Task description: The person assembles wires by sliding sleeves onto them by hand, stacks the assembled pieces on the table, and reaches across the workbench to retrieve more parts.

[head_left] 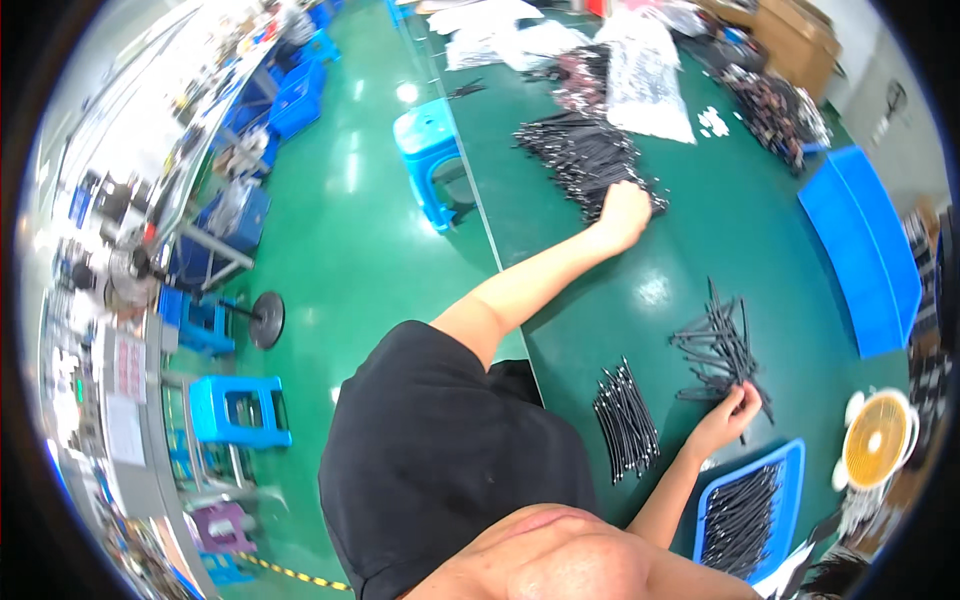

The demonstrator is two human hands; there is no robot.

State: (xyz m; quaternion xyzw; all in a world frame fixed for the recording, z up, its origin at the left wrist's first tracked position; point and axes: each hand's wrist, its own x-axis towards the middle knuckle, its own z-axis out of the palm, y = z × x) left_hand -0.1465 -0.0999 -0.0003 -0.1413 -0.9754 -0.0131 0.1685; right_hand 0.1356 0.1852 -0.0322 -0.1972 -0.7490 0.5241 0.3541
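At the far side of the green table, my left hand (625, 214) reaches to a large heap of short black cables (575, 150) with pale ends. Its fingers curl over the heap's near end, and the fingertips are partly hidden. My right hand (726, 418) is at the near edge of a loose pile of thin, dull black tubes (715, 345). Its thumb and fingers are pinched together on one of these tubes. Between my body and that pile lies a neat row of black cables (625, 420). A shallow blue tray (797, 480) full of black cables stands beside my right forearm.
A large blue bin (865, 250) lies along the right side, with a yellow-and-white fan (877, 440) nearer me. Clear plastic bags (645, 80), reddish-brown cable bundles (765, 110) and a cardboard box (795, 40) sit at the back. Blue stools (425, 130) stand on the floor to the left.
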